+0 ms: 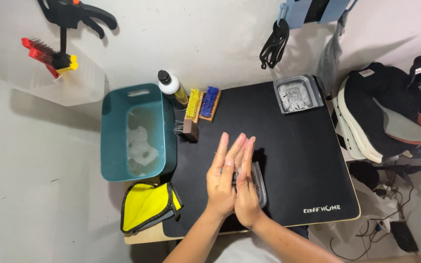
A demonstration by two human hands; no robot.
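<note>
While both hands (235,180) press flat, fingers straight (ungripping), a black mat (298,160) covers the table.

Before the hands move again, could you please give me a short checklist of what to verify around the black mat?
1. Left hand and right hand pressed flat together, fingers straight: ok.
2. Clear container under the hands lies on the black mat: ok.
3. Whether anything sits between the palms: cannot tell.
4. Teal tub beside the mat holds foamy water: ok.
5. Yellow brush and blue brush lie side by side at the mat's far edge: ok.
6. Yellow cloth overhangs the table's near edge: not ok.
</note>
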